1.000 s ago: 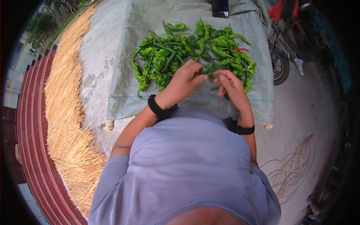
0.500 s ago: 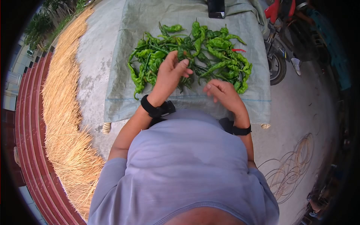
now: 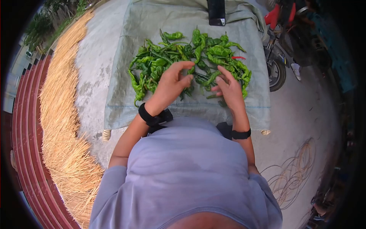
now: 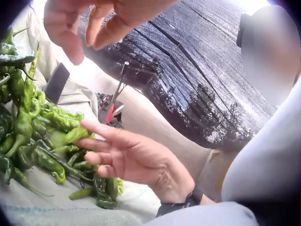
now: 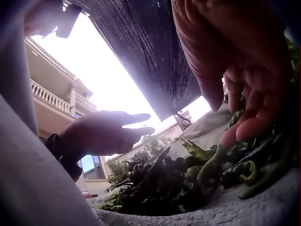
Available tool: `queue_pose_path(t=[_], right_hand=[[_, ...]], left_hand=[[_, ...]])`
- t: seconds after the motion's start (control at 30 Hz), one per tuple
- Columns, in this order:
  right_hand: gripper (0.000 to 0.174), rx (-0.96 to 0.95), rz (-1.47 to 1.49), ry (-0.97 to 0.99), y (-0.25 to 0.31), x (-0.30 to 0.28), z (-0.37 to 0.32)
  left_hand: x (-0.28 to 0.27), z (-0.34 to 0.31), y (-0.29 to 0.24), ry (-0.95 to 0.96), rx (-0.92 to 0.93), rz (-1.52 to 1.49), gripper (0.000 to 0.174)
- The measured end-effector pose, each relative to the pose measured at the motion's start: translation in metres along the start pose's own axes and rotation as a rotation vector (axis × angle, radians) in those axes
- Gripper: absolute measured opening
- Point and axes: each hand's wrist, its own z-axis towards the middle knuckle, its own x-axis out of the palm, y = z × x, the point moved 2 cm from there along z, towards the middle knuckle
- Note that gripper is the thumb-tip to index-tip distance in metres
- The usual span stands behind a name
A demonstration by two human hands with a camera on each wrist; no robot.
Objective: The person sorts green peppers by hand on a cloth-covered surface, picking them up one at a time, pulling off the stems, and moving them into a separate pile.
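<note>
Green chili peppers (image 3: 154, 68) lie in a loose heap on a grey-green woven sheet (image 3: 126, 110). Over the near middle of the heap is my left hand (image 3: 171, 86), its thumb and forefinger spread apart with nothing between them; the right wrist view shows this left hand (image 5: 101, 132) in the air beside the heap. My right hand (image 3: 231, 91) hovers at the near right part of the heap. In the left wrist view the fingers of that right hand (image 4: 136, 155) are fairly straight, their tips overlapping light green peppers (image 4: 59, 122).
A black phone (image 3: 216, 13) lies on the sheet's far side. One red pepper (image 3: 238, 57) is at the heap's right. Straw (image 3: 63, 126) covers ground to the left, with red steps (image 3: 28, 126) beyond. A motorbike wheel (image 3: 276, 74) and coiled cable (image 3: 295, 171) are to the right.
A dark green pepper was between both hands, then at my left fingers over the heap. Now my left hand has let go and its fingers have spread. The right hand has moved back toward the peppers.
</note>
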Motion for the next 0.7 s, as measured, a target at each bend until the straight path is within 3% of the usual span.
queue_pose_path(t=[0.17, 0.23, 0.33, 0.37, 0.47, 0.53, 0.6, 0.7], right_hand=[[0.051, -0.272, -0.112, 0.279, 0.026, 0.009, -0.028], [0.046, -0.352, -0.162, 0.367, 0.031, 0.014, -0.032], [0.044, -0.199, 0.111, 0.262, 0.024, 0.012, -0.027], [0.044, -0.177, 0.119, 0.117, 0.021, 0.008, -0.022], [0.047, -0.257, 0.097, -0.142, 0.012, -0.002, -0.016], [0.038, -0.211, 0.048, -0.063, 0.014, -0.002, -0.018], [0.034, -0.129, -0.042, 0.081, 0.011, -0.003, -0.019], [0.030, -0.058, -0.187, 0.041, 0.005, -0.008, -0.018]], left_hand=[[0.024, -0.003, -0.009, 0.189, 0.016, 0.166, 0.052], [0.025, -0.003, -0.001, 0.169, -0.054, 0.124, 0.052], [0.017, -0.005, -0.001, 0.139, -0.042, 0.110, 0.048], [0.015, -0.006, -0.001, 0.140, -0.047, 0.074, 0.047], [0.011, -0.008, -0.008, 0.236, -0.048, 0.053, 0.042], [0.013, -0.008, -0.010, 0.343, -0.013, 0.097, 0.040], [0.014, -0.008, -0.013, 0.302, -0.075, 0.102, 0.039], [0.008, -0.004, -0.009, 0.174, -0.087, 0.032, 0.039]])
